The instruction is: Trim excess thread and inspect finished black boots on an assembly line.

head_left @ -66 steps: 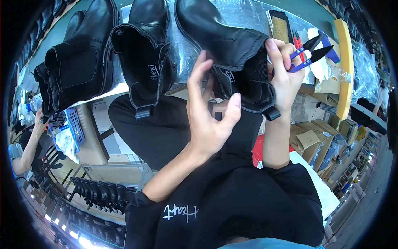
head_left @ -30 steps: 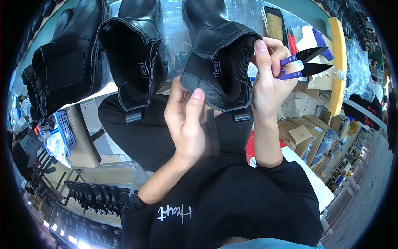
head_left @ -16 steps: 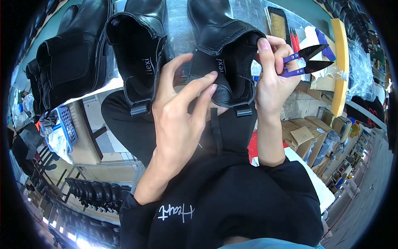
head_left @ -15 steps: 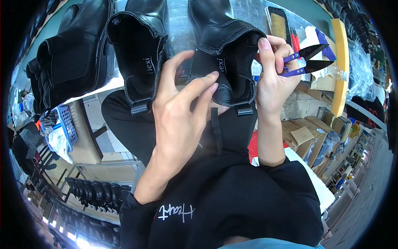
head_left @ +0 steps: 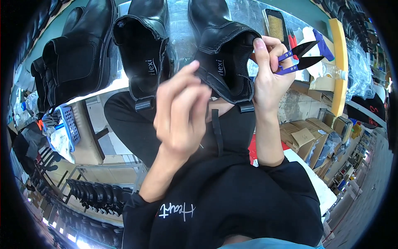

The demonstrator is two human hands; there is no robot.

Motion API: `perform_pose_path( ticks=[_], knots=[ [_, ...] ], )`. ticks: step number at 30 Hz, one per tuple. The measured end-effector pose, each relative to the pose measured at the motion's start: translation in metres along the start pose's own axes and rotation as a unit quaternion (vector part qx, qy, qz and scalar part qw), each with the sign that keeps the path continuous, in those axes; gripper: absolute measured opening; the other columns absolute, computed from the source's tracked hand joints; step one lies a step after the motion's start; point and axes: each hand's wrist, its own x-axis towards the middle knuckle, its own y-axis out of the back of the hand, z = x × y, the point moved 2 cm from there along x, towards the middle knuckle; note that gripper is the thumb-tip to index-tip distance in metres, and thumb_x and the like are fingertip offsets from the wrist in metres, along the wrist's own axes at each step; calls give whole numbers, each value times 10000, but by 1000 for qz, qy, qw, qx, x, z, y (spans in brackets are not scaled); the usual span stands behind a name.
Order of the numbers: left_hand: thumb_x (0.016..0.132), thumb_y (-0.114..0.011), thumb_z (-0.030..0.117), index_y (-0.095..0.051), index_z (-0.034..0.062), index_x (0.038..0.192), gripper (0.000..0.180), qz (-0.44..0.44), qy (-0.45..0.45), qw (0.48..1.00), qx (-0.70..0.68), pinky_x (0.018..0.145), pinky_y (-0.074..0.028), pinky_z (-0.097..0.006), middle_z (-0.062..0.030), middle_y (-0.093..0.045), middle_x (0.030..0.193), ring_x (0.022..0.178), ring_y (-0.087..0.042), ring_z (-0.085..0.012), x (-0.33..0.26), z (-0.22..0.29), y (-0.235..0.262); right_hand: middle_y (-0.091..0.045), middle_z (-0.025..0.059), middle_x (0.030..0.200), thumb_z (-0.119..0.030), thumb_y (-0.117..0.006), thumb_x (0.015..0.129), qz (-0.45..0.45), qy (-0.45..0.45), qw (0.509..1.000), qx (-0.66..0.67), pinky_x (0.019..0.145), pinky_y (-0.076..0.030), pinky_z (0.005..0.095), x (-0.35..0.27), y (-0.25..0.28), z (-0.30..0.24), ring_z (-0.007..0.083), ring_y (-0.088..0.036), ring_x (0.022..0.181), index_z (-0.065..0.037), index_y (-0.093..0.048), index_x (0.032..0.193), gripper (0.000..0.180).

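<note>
A black leather ankle boot (head_left: 207,31) lies on the table before me, its opening toward me and its pull loop hanging at the near edge. My right hand (head_left: 269,79) is closed around small thread snips (head_left: 306,55) with purple handles and dark spread blades. Its thumb and forefinger also pinch the right side of that boot's rim. My left hand (head_left: 182,114), blurred, hovers just left of the boot, fingers bent and apart, with nothing visible in it. A second black boot (head_left: 149,43) lies left of it, open side toward me.
Farther left lie more black boots (head_left: 74,62). Right on the table (head_left: 248,16) are a dark tray (head_left: 275,25), red-handled tools (head_left: 292,40) and a long yellow foam strip (head_left: 340,66). A blue basket (head_left: 70,124) stands lower left; cardboard boxes (head_left: 300,135) sit lower right.
My left hand has drawn back from the boot's opening and its fingers have curled more. My right hand, with the snips, has shifted slightly left, still at the rim.
</note>
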Motion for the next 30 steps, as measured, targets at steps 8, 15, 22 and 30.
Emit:
perform_pose_path(
  ticks=[8, 15, 22, 30],
  knots=[
    [975, -549, -3, -483, -3, 1004, 72, -179, 173, 968, -41, 866, -552, -358, -230, -660, 1094, 1013, -692, -315, -65, -15, 30, -677, 73, 938, -35, -710, 918, -1, -24, 999, 44, 694, -555, 258, 3, 3, 5, 88, -614, 801, -81, -387, 668, 412],
    [775, -729, 13, -509, -27, 1367, 632, -101, 30, 992, -72, 1061, -455, -463, -280, -444, 1476, 1322, -503, -428, -29, -12, -7, -681, 66, 972, -46, -713, 922, 41, -62, 997, 17, 628, -510, 220, 7, 19, 9, 58, -593, 778, -127, -370, 679, 428],
    [683, -872, 174, -508, 7, 1353, 781, -172, -38, 981, -77, 1113, -387, -509, -249, -451, 1486, 1356, -464, -417, -25, -1, -45, -659, 12, 933, -61, -678, 953, 58, -64, 993, 74, 475, -309, 167, 12, 40, 20, -10, -452, 600, -152, -351, 695, 426],
    [686, -824, 78, -464, 58, 1354, 759, -145, -71, 987, -11, 1118, -366, -519, -180, -506, 1454, 1349, -475, -373, -31, -10, -66, -649, 14, 908, -67, -679, 953, 67, -62, 994, 65, 506, -290, 189, 10, 29, 17, 7, -408, 602, -144, -357, 695, 420]
  ],
)
